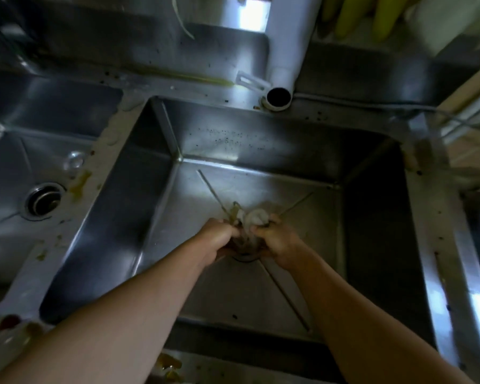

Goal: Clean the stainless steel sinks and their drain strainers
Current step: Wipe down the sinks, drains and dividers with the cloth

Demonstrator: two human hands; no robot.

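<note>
Down in the head view, both bare forearms reach forward and converge over the drain of the middle sink (261, 151), the arms making a narrow V that closes at the wrists. The left hand (218, 236) is knuckles-up, fingers curled inward and gripping something at the drain; the right hand (279, 242) mirrors it, fingers curled and pinching a pale wad of cloth or residue (254, 217) that bulges up just beyond the fingertips. The two hands are nearly touching, with only a thin gap between them, and the drain strainer (244, 254) shows as a dark rim directly beneath them (most of it is hidden by the fingers, so what exactly the left hand holds cannot be told).

Beyond the hands, a white spout (284, 51) hangs over the far edge of the basin, its open mouth facing down. Well to the left of the left forearm lies a second sink (14, 151) with its own drain (43, 200), and yellowish scraps (79, 181) sit on the divider between the basins.
</note>
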